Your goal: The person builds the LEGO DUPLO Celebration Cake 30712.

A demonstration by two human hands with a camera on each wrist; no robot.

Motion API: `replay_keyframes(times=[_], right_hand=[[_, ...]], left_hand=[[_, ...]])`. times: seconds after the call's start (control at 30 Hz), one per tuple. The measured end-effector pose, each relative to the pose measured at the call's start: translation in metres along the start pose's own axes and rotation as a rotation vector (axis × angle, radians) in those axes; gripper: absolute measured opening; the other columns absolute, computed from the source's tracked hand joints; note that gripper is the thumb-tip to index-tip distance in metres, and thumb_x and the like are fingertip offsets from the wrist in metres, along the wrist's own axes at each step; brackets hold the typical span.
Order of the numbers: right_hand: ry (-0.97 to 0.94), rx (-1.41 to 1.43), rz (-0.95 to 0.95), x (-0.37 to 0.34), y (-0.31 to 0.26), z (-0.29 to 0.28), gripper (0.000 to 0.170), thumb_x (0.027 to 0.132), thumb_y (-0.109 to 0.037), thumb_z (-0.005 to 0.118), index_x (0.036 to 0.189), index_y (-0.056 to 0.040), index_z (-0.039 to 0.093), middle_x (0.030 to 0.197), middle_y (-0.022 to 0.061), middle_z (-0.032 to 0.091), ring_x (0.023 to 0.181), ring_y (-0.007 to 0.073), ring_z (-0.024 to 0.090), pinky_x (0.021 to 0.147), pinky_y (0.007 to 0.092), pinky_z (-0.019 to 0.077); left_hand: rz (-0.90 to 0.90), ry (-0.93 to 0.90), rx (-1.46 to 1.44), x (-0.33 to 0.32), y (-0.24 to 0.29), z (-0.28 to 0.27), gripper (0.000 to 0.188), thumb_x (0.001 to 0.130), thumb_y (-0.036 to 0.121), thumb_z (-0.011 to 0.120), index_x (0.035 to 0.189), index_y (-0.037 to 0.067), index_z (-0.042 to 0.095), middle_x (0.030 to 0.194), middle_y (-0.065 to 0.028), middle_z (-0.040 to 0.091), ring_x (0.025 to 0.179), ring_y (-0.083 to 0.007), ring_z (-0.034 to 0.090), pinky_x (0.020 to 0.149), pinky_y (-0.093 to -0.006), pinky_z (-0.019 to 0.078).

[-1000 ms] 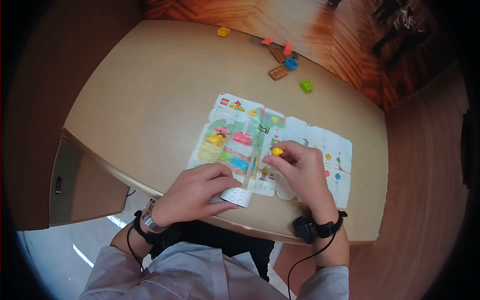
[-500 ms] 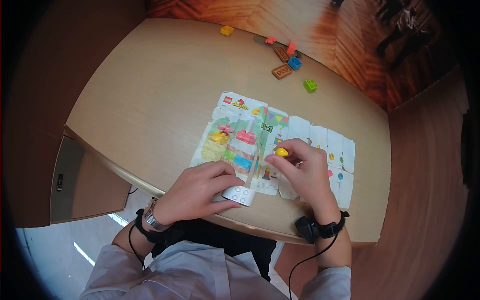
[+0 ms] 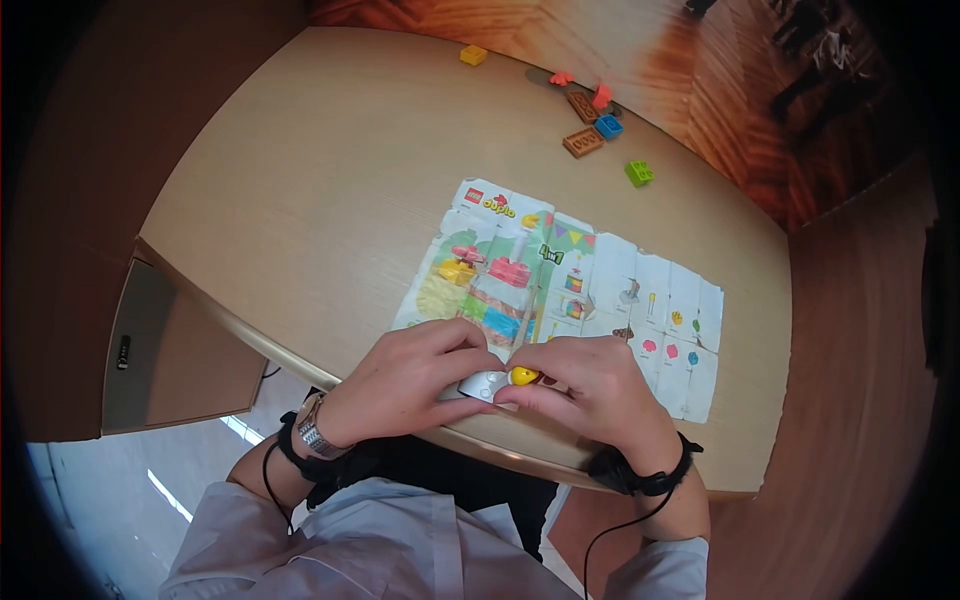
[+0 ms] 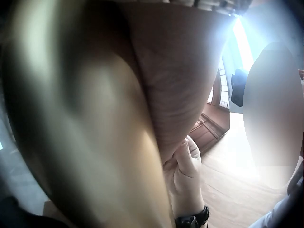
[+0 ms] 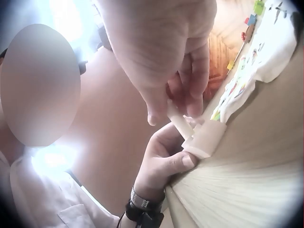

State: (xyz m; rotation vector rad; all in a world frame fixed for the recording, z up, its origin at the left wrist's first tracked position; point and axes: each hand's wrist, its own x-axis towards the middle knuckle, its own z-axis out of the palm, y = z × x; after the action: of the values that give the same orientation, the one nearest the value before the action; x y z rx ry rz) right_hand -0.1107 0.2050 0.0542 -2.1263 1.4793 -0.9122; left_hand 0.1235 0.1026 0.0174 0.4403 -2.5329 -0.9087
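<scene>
My left hand (image 3: 410, 382) grips a white studded brick (image 3: 482, 385) at the table's front edge. With thumb and fingers, my right hand (image 3: 605, 388) pinches a piece with a yellow top (image 3: 523, 376), held at the brick's right end. The right wrist view shows its white stick (image 5: 179, 119) slanting down to the white brick (image 5: 205, 140), its lower end against the studded side. Whether the two are joined I cannot tell. In the left wrist view my own palm (image 4: 173, 71) hides the brick.
A creased picture sheet (image 3: 440, 240) lies just beyond my hands. At the far edge are a yellow brick (image 3: 473, 56), brown bricks (image 3: 583, 141), a blue brick (image 3: 608, 127), a green brick (image 3: 639, 173) and red pieces (image 3: 601, 96).
My right hand has moved left and toward me, bringing the yellow-topped piece from above the sheet to the white brick. My left hand still grips the brick.
</scene>
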Motion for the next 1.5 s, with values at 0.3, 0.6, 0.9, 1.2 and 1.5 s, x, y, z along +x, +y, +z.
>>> replay_keyframes(times=[0.3, 0.6, 0.9, 1.2, 1.5], right_hand=[[0.022, -0.243, -0.158, 0.001, -0.016, 0.003, 0.025, 0.086, -0.024, 0.092, 0.095, -0.0052, 0.077, 0.075, 0.0094, 0.073, 0.064, 0.0253, 0.072, 0.056, 0.0364, 0.056], [0.09, -0.206, -0.239, -0.001, -0.007, 0.009, 0.032, 0.086, -0.024, 0.09, 0.107, -0.0051, 0.076, 0.07, 0.0051, 0.061, 0.059, 0.0226, 0.066, 0.052, 0.0357, 0.0527], [0.026, -0.241, -0.166, -0.001, -0.013, 0.01, 0.034, 0.089, -0.026, 0.087, 0.113, -0.0064, 0.074, 0.072, 0.0057, 0.063, 0.063, 0.0237, 0.068, 0.056, 0.0359, 0.0542], [0.088, -0.023, -0.082, 0.002, -0.005, 0.002, 0.045, 0.075, -0.028, 0.099, 0.111, -0.0074, 0.083, 0.084, 0.0102, 0.077, 0.067, 0.0223, 0.074, 0.061, 0.0338, 0.0562], [0.253, 0.165, 0.256, 0.001, 0.032, -0.015, 0.026, 0.094, -0.02, 0.084, 0.11, 0.0011, 0.083, 0.09, 0.0155, 0.08, 0.068, 0.0182, 0.071, 0.065, 0.0301, 0.0561]], left_hand=[[0.011, -0.007, 0.004, 0.0, -0.001, -0.001, 0.037, 0.087, 0.027, 0.088, 0.118, 0.011, 0.076, 0.114, -0.005, 0.068, 0.099, -0.0277, 0.071, 0.082, -0.0401, 0.0585], [-0.001, -0.025, -0.014, 0.001, 0.0, -0.002, 0.036, 0.087, 0.026, 0.087, 0.118, 0.011, 0.075, 0.114, -0.0054, 0.068, 0.1, -0.0275, 0.071, 0.082, -0.0401, 0.0586], [0.006, -0.022, 0.015, 0.001, -0.001, -0.001, 0.035, 0.087, 0.026, 0.087, 0.116, 0.009, 0.075, 0.113, -0.0057, 0.068, 0.099, -0.0276, 0.071, 0.082, -0.0398, 0.0589], [-0.008, -0.003, 0.022, 0.0, 0.001, 0.001, 0.037, 0.086, 0.029, 0.087, 0.116, 0.01, 0.077, 0.113, -0.0044, 0.069, 0.099, -0.0269, 0.071, 0.083, -0.0395, 0.0587], [-0.054, -0.008, 0.015, -0.002, 0.003, 0.002, 0.043, 0.082, 0.031, 0.093, 0.119, 0.014, 0.079, 0.112, -0.0036, 0.07, 0.099, -0.0262, 0.072, 0.085, -0.0379, 0.059]])
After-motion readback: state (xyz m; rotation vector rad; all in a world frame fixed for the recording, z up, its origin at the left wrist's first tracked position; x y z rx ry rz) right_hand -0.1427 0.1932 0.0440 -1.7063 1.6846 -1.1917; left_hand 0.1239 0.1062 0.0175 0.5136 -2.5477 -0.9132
